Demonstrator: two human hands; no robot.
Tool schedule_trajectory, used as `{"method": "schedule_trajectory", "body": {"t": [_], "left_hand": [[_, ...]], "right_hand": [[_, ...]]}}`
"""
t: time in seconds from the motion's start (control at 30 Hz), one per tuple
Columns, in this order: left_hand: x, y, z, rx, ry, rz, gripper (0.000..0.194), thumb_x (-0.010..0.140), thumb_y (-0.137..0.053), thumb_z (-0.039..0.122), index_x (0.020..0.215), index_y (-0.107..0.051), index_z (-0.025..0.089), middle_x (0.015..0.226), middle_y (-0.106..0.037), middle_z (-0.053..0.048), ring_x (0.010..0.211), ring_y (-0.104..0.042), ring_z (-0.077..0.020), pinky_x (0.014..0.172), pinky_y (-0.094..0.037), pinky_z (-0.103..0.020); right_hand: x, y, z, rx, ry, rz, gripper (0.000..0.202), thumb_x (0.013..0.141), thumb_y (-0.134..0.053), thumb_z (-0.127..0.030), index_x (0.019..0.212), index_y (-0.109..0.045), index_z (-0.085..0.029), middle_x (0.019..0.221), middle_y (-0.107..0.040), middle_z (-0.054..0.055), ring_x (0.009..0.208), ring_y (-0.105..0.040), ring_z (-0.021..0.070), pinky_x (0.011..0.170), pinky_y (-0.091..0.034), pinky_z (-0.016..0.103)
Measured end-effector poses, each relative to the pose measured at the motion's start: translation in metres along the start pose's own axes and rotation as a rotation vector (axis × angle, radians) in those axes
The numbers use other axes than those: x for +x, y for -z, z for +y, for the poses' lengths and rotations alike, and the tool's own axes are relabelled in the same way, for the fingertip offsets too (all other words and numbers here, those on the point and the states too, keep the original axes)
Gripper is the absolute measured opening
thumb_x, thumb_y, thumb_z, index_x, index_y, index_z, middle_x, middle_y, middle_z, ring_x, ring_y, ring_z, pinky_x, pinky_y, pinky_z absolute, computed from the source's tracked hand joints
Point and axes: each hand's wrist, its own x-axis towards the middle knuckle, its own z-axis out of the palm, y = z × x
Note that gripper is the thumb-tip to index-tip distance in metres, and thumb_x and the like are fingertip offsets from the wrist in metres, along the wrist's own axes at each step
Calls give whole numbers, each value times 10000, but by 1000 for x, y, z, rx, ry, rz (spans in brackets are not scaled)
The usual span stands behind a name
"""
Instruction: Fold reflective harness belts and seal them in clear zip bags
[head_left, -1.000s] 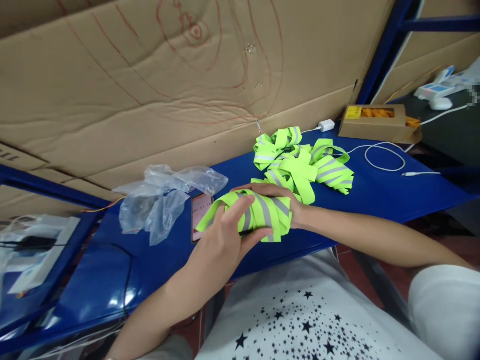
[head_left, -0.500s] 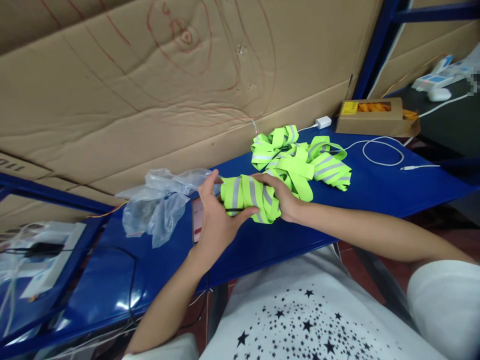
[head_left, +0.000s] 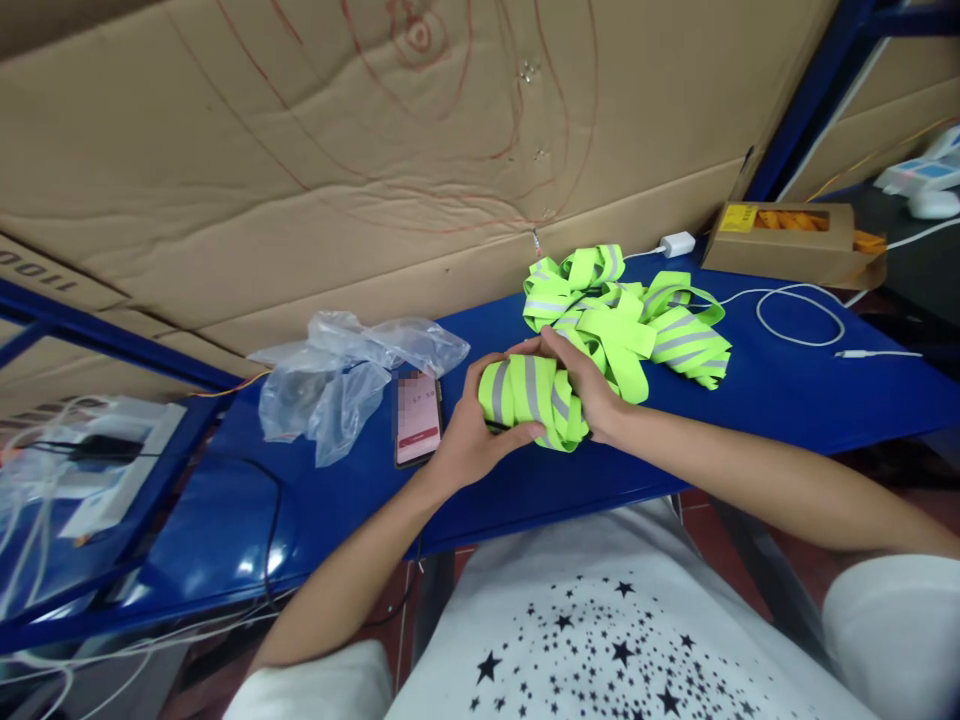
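Observation:
Between my two hands is a thick roll of neon-yellow reflective strap with grey stripes, held just above the blue table. My left hand wraps its left end, thumb along the near side. Around the right and far side curls my right hand, its fingertips over the top. A bit of black shows at the roll's lower left, by my left thumb. Just behind my right hand lies a loose heap of the same straps, partly hidden by the hand.
Left of my hands lie a phone with a lit screen and a crumpled clear plastic bag. An open cardboard box with orange items stands at the back right, near a white cable. A cardboard wall rises behind.
My left hand's fingers have closed around the roll, where they were raised and spread before. The phone is now uncovered. The whole view has shifted a little.

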Motion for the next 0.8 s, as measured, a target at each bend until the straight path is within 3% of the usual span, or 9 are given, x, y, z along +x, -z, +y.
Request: {"method": "schedule_trajectory", "body": {"t": [0.1,0.27,0.37,0.5,0.6,0.7,0.8], "left_hand": [[-1,-6,2,-170,59,-11,1016,605,-975,500,1401,-405,228,1399,-592,-153,1282,-609,-331,1088,-495,-480],[4,-2,0,-518,154,43,854,579,-1003,336,1289,-541,229,1361,-651,-114,1246,-643,-328,1036,-551,-456],[7,5,0,-630,188,80,854,553,-1010,267,1279,-562,233,1249,-702,-86,1153,-689,-305,976,-582,-428],[9,14,0,-620,163,136,866,529,-1015,248,1255,-543,234,1161,-711,-60,1067,-705,-271,922,-595,-397],[9,17,-1,-497,94,172,865,552,-1009,294,1255,-509,235,1122,-687,-48,1016,-696,-252,877,-586,-377],[11,16,-6,-305,-57,196,859,567,-1004,331,1253,-494,242,1176,-634,-58,1049,-661,-248,913,-562,-387],[12,10,-11,-264,-134,159,822,639,-969,361,1274,-458,255,1358,-547,-102,1242,-588,-279,1068,-500,-442]], "right_hand": [[-2,-2,-3,30,-24,-59,581,808,-664,-761,991,-748,-215,1030,-749,43,1009,-687,254,952,-538,369],[-3,-6,-11,-11,-80,-185,648,857,-593,-803,1132,-751,-238,1101,-767,59,1082,-705,286,920,-585,384],[-6,-4,-23,-196,-8,-329,676,897,-513,-829,1266,-716,-301,1242,-741,49,1210,-670,295,1027,-565,411],[-12,6,-39,-533,215,-454,710,932,-449,-821,1456,-583,-361,1504,-586,16,1396,-547,297,1172,-468,460],[-12,13,-42,-657,347,-540,864,857,-639,-781,1573,-434,-342,1577,-495,55,1369,-556,314,1165,-462,472],[-7,16,-34,-673,369,-544,985,785,-798,-680,1604,-368,-339,1617,-432,73,1384,-538,305,1171,-450,440],[-3,16,-25,-593,320,-500,799,890,-643,-733,1559,-444,-344,1597,-466,58,1421,-511,289,1202,-427,451]]}}
